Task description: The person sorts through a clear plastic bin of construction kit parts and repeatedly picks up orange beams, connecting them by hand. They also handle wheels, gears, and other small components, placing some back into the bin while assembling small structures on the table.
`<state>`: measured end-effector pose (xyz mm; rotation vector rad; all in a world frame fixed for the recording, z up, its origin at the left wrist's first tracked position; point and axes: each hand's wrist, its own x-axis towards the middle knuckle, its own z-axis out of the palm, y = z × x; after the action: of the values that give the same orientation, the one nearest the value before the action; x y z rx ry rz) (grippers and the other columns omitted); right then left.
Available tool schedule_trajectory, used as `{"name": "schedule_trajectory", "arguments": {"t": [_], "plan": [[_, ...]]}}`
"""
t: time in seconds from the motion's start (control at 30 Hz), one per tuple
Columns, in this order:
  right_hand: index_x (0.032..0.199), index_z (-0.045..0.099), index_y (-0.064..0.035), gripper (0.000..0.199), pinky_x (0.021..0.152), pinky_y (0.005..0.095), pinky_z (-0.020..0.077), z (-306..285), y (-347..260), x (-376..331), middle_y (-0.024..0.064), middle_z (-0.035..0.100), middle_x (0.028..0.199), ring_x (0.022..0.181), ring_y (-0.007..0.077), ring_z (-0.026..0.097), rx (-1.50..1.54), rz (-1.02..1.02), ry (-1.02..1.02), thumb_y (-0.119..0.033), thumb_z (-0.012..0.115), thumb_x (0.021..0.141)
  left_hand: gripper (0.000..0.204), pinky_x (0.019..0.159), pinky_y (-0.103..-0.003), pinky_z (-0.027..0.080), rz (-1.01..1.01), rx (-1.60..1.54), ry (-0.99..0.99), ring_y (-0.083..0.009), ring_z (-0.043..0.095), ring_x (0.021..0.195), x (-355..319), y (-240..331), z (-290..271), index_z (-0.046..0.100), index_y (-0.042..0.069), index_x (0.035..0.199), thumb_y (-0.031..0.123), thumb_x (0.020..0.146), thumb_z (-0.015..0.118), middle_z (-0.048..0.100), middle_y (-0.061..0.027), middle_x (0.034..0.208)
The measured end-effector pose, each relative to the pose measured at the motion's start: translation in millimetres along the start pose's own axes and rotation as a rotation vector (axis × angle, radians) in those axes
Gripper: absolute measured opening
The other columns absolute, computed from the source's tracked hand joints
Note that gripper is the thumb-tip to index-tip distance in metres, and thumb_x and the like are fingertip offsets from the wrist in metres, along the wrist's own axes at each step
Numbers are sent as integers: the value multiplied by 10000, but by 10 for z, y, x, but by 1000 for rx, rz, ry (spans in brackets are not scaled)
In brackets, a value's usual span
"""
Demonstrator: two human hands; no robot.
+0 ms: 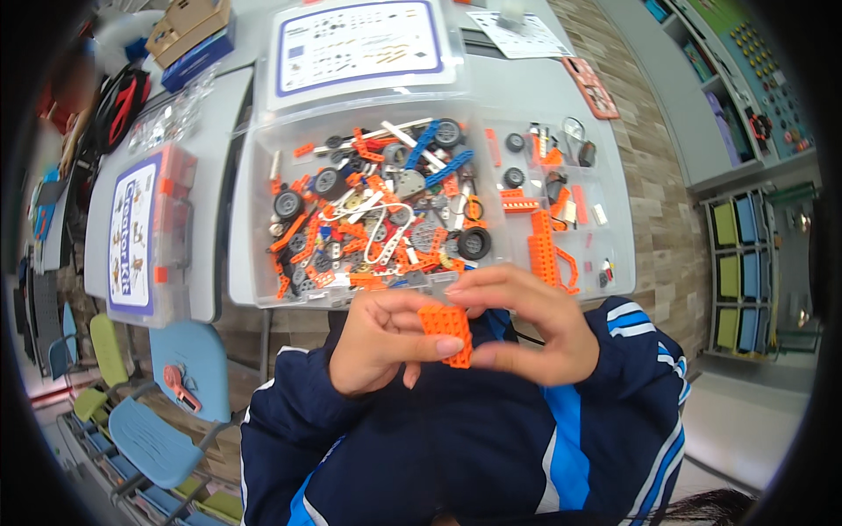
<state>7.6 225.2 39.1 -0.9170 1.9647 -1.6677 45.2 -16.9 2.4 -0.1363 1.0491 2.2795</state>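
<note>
- the left hand (381, 337) pinches an orange studded block (444, 324) between thumb and fingers, the thumb lying across its lower front.
- the right hand (548, 329) is at the block's right side, its fingers curved above and its thumb by the lower edge; whether they press on it, i cannot tell.
- the block is held up before the dark blue jacket (447, 447), at the near side of the worktop (517, 83).
- beyond the hands, a clear bin (265, 145) holds a jumble of orange, grey and white parts, with black wheels (474, 243), blue beams (449, 170) and a looped white cord (379, 256).
- right of the bin, a clear divided tray (601, 241) carries more orange pieces and small wheels.
- at the left stands a closed clear case (171, 237), near a blue chair (158, 438).
</note>
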Motion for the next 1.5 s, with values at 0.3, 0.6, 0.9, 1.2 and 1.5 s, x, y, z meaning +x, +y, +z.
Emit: {"name": "schedule_trajectory", "arguments": {"t": [0.3,0.6,0.9,1.2,1.5], "plan": [[1233,715,30,477,998,467,550,353,290,-407,218,700,1291,1158,366,707,-392,-381,260,-79,873,796,291,477,-211,545,-178,109,-107,-140,756,742,112,-327,83,706,-73,1156,-61,877,788,793,-163,997],[1326,648,42,545,1042,466,532,208,443,-626,185,705,1314,1201,315,701,-335,-276,248,-71,858,837,300,475,-202,544,-285,149,-121,-127,756,815,268,-438,180,727,-42,1205,-12,912,785,794,-152,1030],[1382,623,-5,653,1010,453,514,-13,475,-671,162,695,1284,1155,352,685,-243,-203,287,-43,877,782,269,441,-189,501,-332,120,-55,-103,741,770,438,-454,249,732,-50,1192,20,936,769,796,-133,1012],[1349,641,2,652,996,440,530,-112,572,-706,155,714,1298,1161,328,693,-83,-139,297,-18,903,752,309,448,-211,543,-322,79,-35,-117,747,782,530,-529,238,715,-54,1211,59,934,791,789,-142,1043],[1331,651,12,658,997,434,549,-100,650,-686,186,710,1307,1201,332,698,3,-180,329,-58,933,741,315,478,-230,583,-275,45,-11,-134,754,783,546,-596,164,691,-62,1244,23,947,755,784,-152,1076]]}}
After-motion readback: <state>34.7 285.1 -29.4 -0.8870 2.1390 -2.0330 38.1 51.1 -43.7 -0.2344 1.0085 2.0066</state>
